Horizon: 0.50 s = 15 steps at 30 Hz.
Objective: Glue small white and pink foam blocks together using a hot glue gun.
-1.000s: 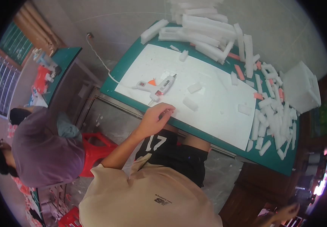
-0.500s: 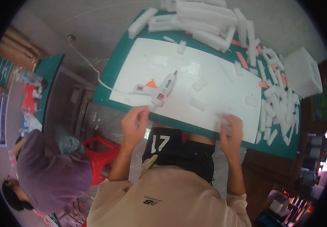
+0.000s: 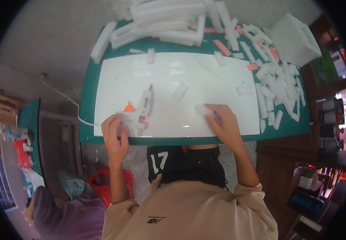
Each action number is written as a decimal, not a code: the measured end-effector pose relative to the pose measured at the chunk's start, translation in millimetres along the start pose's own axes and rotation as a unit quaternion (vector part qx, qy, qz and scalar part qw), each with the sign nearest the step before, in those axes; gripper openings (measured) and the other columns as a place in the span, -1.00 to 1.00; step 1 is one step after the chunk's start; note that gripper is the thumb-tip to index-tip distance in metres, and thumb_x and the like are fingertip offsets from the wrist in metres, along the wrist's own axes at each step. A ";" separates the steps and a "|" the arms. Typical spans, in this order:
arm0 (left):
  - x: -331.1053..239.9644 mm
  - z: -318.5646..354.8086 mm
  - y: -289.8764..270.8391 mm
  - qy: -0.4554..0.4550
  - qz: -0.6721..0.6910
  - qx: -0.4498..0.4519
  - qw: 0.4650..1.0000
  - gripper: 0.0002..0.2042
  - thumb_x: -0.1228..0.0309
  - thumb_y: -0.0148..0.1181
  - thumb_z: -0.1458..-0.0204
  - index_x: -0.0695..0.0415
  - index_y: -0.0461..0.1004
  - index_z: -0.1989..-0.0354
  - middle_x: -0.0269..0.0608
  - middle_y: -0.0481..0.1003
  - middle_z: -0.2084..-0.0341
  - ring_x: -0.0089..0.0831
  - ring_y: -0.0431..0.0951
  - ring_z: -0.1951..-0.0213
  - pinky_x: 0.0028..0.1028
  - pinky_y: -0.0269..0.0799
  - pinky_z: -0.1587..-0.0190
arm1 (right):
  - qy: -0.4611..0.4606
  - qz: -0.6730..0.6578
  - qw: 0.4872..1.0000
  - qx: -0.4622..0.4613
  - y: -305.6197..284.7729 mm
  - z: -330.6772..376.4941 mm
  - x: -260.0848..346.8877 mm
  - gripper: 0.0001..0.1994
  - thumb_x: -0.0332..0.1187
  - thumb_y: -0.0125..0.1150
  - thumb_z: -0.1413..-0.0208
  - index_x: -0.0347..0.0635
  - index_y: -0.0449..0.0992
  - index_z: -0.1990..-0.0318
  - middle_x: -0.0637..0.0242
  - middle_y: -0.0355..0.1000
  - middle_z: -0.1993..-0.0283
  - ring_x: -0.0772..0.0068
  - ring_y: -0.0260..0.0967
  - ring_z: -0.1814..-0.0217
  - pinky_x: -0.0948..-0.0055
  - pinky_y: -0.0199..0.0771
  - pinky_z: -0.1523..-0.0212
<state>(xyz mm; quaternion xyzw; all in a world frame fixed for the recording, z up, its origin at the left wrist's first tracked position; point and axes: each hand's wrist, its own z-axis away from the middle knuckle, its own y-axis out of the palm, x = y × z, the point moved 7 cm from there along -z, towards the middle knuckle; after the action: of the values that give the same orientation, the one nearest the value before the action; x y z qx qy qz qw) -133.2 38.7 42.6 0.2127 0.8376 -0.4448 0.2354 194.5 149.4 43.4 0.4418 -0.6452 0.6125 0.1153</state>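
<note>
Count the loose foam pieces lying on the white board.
4. One foam piece lies mid-board right of the glue gun, one near the right edge, one at the top edge, and one under the right hand. More may be hidden.

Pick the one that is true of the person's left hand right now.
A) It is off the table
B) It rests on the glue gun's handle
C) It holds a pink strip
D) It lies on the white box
B: the left hand lies at the near table edge over the handle end of the glue gun.
</note>
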 end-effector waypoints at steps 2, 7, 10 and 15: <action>0.5 -7.6 9.4 0.022 -0.026 0.072 0.997 -0.46 0.72 0.01 0.13 0.25 0.41 -0.15 0.07 0.35 -0.17 0.05 0.30 -0.23 -0.15 0.16 -0.29 | -0.026 0.032 0.999 -0.029 -7.9 3.0 -4.1 -0.67 -0.43 0.27 -0.14 -0.25 0.53 -0.07 0.07 0.45 -0.03 0.06 0.38 -0.05 0.27 0.39 -0.07; -6.6 -20.5 16.9 0.044 -0.041 0.135 0.989 -0.46 0.70 0.04 0.12 0.20 0.41 -0.15 0.05 0.36 -0.18 0.02 0.34 -0.20 -0.16 0.20 -0.26 | 0.005 0.004 0.998 -0.068 -5.3 8.9 -12.0 -0.54 -0.39 0.28 -0.12 -0.26 0.44 -0.19 0.00 0.36 -0.10 -0.05 0.29 -0.14 0.17 0.31 -0.18; -8.9 -32.7 19.6 0.050 -0.057 0.176 0.982 -0.46 0.67 0.09 0.13 0.16 0.43 -0.14 0.04 0.36 -0.16 0.00 0.39 -0.12 -0.16 0.23 -0.21 | -0.010 0.020 0.998 -0.061 -8.8 5.5 -3.0 -0.54 -0.38 0.28 -0.12 -0.24 0.43 -0.19 0.02 0.37 -0.08 -0.05 0.29 -0.11 0.16 0.30 -0.18; -13.4 -45.0 21.8 0.039 -0.095 0.225 0.969 -0.49 0.68 0.14 0.20 0.15 0.47 -0.05 -0.02 0.37 -0.05 -0.07 0.46 0.08 -0.17 0.34 -0.06 | -0.004 0.024 0.998 -0.057 -4.1 11.0 -16.3 -0.58 -0.41 0.32 -0.06 -0.21 0.49 -0.11 0.08 0.42 -0.06 0.00 0.34 -0.10 0.22 0.34 -0.15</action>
<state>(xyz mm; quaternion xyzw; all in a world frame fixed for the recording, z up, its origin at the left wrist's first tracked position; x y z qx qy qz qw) -119.4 86.0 58.6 0.1973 0.7411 -0.6331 0.1052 211.2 147.2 32.5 0.4212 -0.6903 0.5752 0.1231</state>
